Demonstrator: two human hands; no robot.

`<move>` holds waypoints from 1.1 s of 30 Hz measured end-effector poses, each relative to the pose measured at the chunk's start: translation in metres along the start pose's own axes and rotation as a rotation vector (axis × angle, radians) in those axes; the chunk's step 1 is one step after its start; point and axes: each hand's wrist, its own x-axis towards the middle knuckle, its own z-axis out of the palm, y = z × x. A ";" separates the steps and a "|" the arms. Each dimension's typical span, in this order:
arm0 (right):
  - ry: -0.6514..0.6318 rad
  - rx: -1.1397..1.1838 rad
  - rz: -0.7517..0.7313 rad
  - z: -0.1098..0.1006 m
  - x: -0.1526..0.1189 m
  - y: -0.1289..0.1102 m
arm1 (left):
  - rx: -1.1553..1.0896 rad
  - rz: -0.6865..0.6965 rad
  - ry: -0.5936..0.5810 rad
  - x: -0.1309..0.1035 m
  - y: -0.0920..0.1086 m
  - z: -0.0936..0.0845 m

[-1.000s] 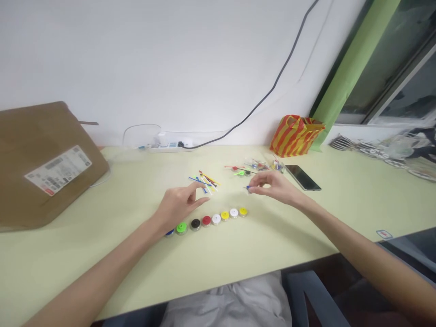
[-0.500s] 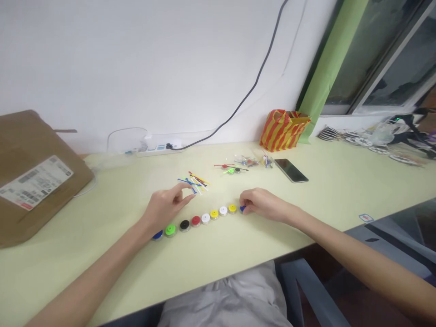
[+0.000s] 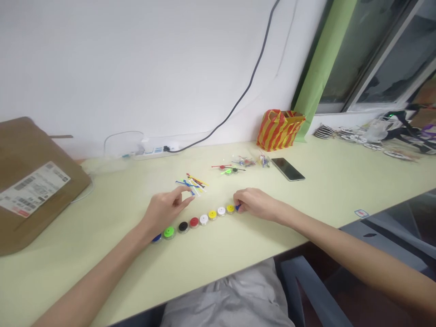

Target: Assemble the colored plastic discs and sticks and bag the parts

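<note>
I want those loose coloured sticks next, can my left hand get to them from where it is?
Probably yes. The left hand rests just short of the coloured sticks, fingertips pointed at them, with only bare table between.

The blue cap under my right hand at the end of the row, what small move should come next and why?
Probably let go of the blue cap and lift the right hand away. It appears to sit on the table beside the yellow cap, continuing the row of caps, so it seems placed; the fingers hide most of it.
</note>
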 end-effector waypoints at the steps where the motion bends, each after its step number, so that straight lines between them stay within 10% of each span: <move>1: 0.013 0.014 0.014 0.000 -0.003 -0.001 | -0.001 0.002 0.003 0.000 0.000 0.000; 8: -0.165 0.246 -0.080 -0.033 0.002 0.018 | -0.010 0.011 0.004 -0.002 0.001 0.000; 13: 0.190 -0.204 0.047 -0.049 0.062 0.058 | -0.026 0.015 -0.001 -0.003 0.002 0.002; 18: 0.133 -0.335 0.019 -0.032 0.102 0.075 | -0.027 0.000 -0.002 -0.005 0.004 0.000; 25: 0.168 -0.280 -0.039 -0.026 0.115 0.062 | -0.037 -0.011 -0.031 -0.006 0.006 0.002; 33: 0.498 0.353 -0.129 -0.015 0.108 -0.002 | -0.208 -0.067 0.025 0.004 0.015 -0.005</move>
